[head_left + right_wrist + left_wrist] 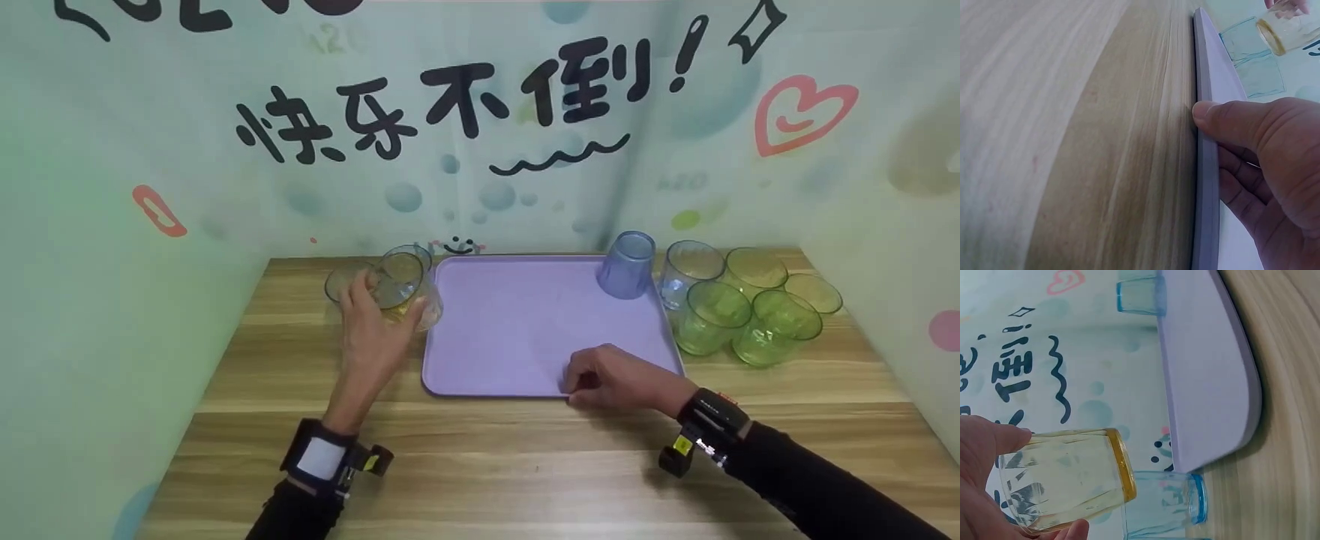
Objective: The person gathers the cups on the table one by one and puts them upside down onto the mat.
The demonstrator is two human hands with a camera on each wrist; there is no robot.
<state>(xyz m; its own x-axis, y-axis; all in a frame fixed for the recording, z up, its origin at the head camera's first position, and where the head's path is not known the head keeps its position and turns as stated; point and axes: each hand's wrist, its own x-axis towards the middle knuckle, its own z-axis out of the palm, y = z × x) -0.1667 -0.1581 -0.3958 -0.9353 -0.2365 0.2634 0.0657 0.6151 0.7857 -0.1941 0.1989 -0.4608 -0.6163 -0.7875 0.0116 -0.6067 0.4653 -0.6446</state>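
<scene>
My left hand (373, 315) grips a clear yellow cup (399, 291), lifted and tilted just left of the purple tray (517, 330). In the left wrist view the yellow cup (1067, 486) lies between my thumb and fingers, its rim toward the tray (1207, 371). My right hand (592, 381) pinches the tray's front edge, with the thumb (1224, 115) on the rim (1206, 169) and the fingers on top. An upside-down blue cup (627, 264) stands on the tray's far right corner.
Two clear bluish cups (341, 281) stand behind my left hand at the tray's far left corner. Several green cups (750, 311) and a clear one (686, 270) cluster to the right of the tray. Printed walls close in the wooden table (525, 465) on three sides.
</scene>
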